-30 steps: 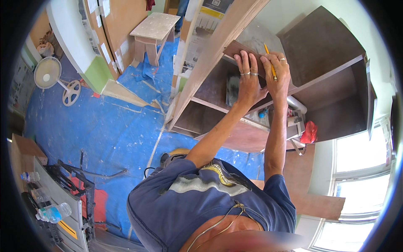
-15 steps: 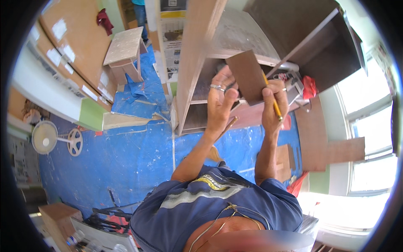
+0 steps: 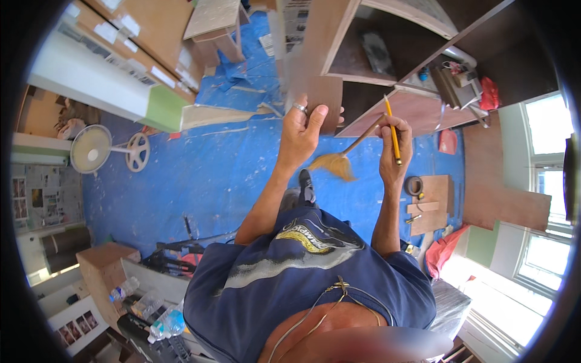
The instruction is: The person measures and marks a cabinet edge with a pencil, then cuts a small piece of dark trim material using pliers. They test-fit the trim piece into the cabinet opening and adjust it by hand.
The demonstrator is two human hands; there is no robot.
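My left hand (image 3: 300,138) is closed on a small flat brown wood panel (image 3: 329,97), thumb on the near face and fingertips showing past its right edge. To the right and apart from the panel, my right hand (image 3: 394,151) grips a yellow pencil (image 3: 392,125), held slanting with one end up. Beyond the hands stands an unfinished wooden cabinet (image 3: 362,78) with dark open compartments. A broom (image 3: 336,166) with straw-coloured bristles leans below it, its handle running up behind my right hand.
Blue sheeting (image 3: 200,181) covers the floor. A white fan (image 3: 91,150) lies at the left, and a wooden bench (image 3: 212,21) stands far left. Wood pieces (image 3: 431,196) and a tape roll (image 3: 413,186) lie at the right. Plastic bottles (image 3: 166,325) sit at the lower left.
My right hand has come off the panel and moved away with the pencil. The left hand has carried the panel leftward. The view has shifted, showing more floor and the broom.
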